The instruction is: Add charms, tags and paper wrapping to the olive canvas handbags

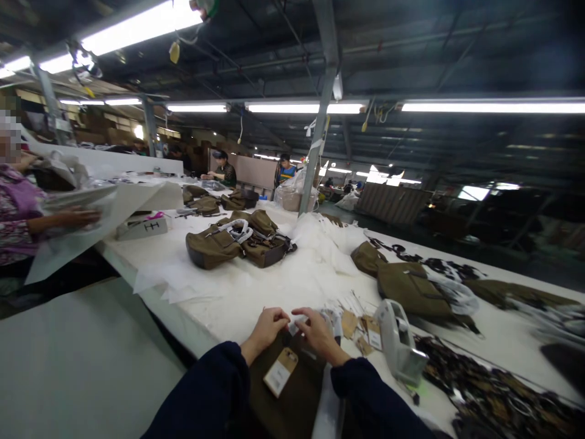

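A dark olive bag (262, 399) lies in front of me at the table's near edge, with a brown and white paper tag (281, 372) on it. My left hand (267, 329) is over the bag's top, thumb and fingertips closed in a pinch; what they hold is too small to make out. Facing it, my right hand (317, 334) has its thumb and forefinger apart and bent toward the left fingertips. Whitish wrapping (333, 322) shows at the bag's top, beside the right hand. My forearms cover part of the bag.
Loose tags (361, 329) and a grey-white dispenser (397, 338) lie to the right, near a heap of dark straps (498, 384). Olive bags (214, 247) and white sheets (315, 253) cover parts of the white table (201, 299). A co-worker's hand (75, 216) handles paper at left.
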The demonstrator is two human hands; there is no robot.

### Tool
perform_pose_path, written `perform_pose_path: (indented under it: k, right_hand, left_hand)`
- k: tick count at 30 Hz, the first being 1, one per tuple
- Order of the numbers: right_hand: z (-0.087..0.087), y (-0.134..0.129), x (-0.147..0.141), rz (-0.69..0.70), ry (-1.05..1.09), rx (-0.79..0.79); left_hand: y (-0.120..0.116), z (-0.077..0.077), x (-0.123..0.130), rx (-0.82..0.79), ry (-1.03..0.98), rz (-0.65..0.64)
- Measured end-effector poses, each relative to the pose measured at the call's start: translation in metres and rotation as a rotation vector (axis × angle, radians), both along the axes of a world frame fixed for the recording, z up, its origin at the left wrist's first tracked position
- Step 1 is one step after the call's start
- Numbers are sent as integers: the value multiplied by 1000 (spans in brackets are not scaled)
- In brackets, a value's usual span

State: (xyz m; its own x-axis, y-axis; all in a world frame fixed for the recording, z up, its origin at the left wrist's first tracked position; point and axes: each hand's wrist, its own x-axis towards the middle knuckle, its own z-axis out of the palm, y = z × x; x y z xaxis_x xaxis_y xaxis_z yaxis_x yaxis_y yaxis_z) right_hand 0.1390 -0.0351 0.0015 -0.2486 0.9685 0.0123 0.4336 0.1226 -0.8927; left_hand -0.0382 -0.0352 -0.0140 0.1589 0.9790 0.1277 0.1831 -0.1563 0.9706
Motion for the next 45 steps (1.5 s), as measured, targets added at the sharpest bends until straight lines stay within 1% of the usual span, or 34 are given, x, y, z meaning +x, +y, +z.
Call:
perform_pose_path:
  k: [2,4,10,15,18,20,21,22,24,26,27,31,35,38,40,42,45]
  right_hand:
    - [-4,1,-3,55,53,-42]
    - [-9,2,-6,81,106,-71]
    - [-24,8,-9,63,211,-105]
    - [-24,8,-9,58,262,-147]
    - [-22,8,-10,20,265,-172]
    - [-22,9,-11,-11,267,-189]
    - [-22,10,-11,-26,267,-195]
    - [-22,10,-12,-39,267,-199]
    - [-21,10,-15,-57,270,-206]
    - [-20,9,-17,-63,273,-213]
    - [-19,9,-18,-64,273,-215]
    - [-16,8,-21,-55,268,-196]
    - [-17,8,-20,-46,276,-154]
    - [-17,8,-18,-45,291,-127]
    - [-17,8,-17,-45,298,-111]
    - [-15,7,-16,-41,301,-91]
    - [-14,5,-13,-16,296,-54]
  left_hand:
    - [-3,2,3,-4,-15,-8]
    - [-5,3,6,-13,-22,-15]
    - [-11,2,5,-44,-13,-38]
    - [-11,0,4,-35,29,-35]
    - [-14,3,5,-14,50,17]
    - [-21,7,6,39,119,70]
    - [-26,9,6,80,186,69]
    - [-31,11,6,126,271,43]
    - [-43,13,5,203,455,-65]
    - [-51,12,5,234,588,-163]
    - [-54,11,5,239,631,-188]
    - [-51,4,8,292,721,-235]
    - [-45,-4,11,345,784,-239]
    - [-47,-8,11,363,764,-214]
    - [-48,-8,10,345,693,-174]
    - [-47,-6,7,305,575,-104]
    - [-40,-4,0,187,338,20]
